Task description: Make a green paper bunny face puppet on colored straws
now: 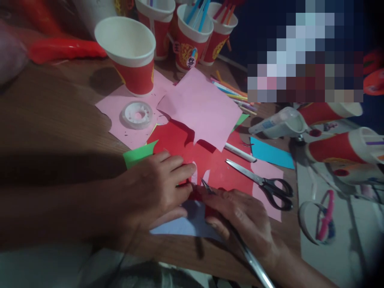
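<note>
My left hand point(163, 182) lies palm down over red paper point(223, 172), fingers stretched out and fingertips beside a small pink paper piece point(195, 172). In my right hand point(240, 212) is a slim metal tool point(253, 262); its dark pointed tip touches or hovers just above the red paper, near a second pink piece point(205, 177). Its exact kind is unclear. Pale blue paper point(186, 220) shows beneath both hands. Black-handled scissors point(265, 184) lie to the right, partly open. Green paper point(139, 153) sticks out beyond my left hand.
A white-rimmed red paper cup point(135, 78) and a tape roll point(137, 115) stand on pink paper point(120, 130). Another pink sheet point(201, 108) overlaps the red paper. Cups with coloured sticks point(193, 44) stand behind. Blue paper point(271, 153) and tilted cups point(333, 148) are at right.
</note>
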Demonstrator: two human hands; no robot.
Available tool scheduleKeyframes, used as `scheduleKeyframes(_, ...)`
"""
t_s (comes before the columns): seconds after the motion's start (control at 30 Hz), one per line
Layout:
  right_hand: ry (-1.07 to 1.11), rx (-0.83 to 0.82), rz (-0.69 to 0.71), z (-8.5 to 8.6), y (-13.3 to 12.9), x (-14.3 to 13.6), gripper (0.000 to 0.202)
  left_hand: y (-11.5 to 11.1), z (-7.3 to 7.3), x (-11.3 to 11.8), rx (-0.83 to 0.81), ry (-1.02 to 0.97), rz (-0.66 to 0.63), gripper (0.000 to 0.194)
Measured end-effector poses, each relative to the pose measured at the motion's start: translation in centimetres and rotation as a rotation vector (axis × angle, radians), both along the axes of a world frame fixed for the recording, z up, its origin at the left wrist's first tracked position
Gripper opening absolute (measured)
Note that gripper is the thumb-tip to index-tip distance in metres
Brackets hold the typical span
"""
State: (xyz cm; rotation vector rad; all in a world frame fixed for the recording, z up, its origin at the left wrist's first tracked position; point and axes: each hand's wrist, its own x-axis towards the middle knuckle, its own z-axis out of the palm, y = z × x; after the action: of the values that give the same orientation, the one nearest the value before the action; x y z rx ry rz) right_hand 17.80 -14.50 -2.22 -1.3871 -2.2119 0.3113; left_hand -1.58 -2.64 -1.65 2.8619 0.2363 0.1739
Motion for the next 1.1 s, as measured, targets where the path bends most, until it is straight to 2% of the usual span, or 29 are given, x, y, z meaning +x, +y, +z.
scheduleKeyframes(0.1,-0.033,0.040,0.006,-0.4,-0.1,-0.4,0.020,0.0,0.0,0.0,0.006,-0.003,0.000,0.022)
scheduleKeyframes(0.3,-0.063,-0.002,-0.033,-0.6,0.1,-0.8,0.020,-0.1,0.0,0.0,0.049,-0.013,-0.006,0.025)
scheduleKeyframes(0.5,-0.155,0.070,-0.012,-0.3,0.2,-0.9,0.017,0.0,0.0,-0.1,0.020,-0.047,-0.003,0.024)
scheduleKeyframes(0.67,-0.159,0.062,-0.013,-0.4,0.1,-0.9,0.018,0.1,0.4,-0.2,-0.004,-0.045,-0.009,0.023)
scheduleKeyframes(0.87,0.088,-0.034,-0.029,-0.6,-0.6,-0.1,0.028,0.1,0.7,-0.2,0.013,-0.010,-0.020,0.022)
scheduleKeyframes(1.0,0.373,-0.135,-0.160,-0.4,-1.0,0.2,0.039,0.2,0.7,-0.2,-0.006,-0.019,-0.036,0.022)
scheduleKeyframes(1.1,0.445,-0.188,-0.193,-0.2,-0.7,-0.3,0.029,0.2,0.8,-0.2,-0.005,-0.013,-0.035,0.025)
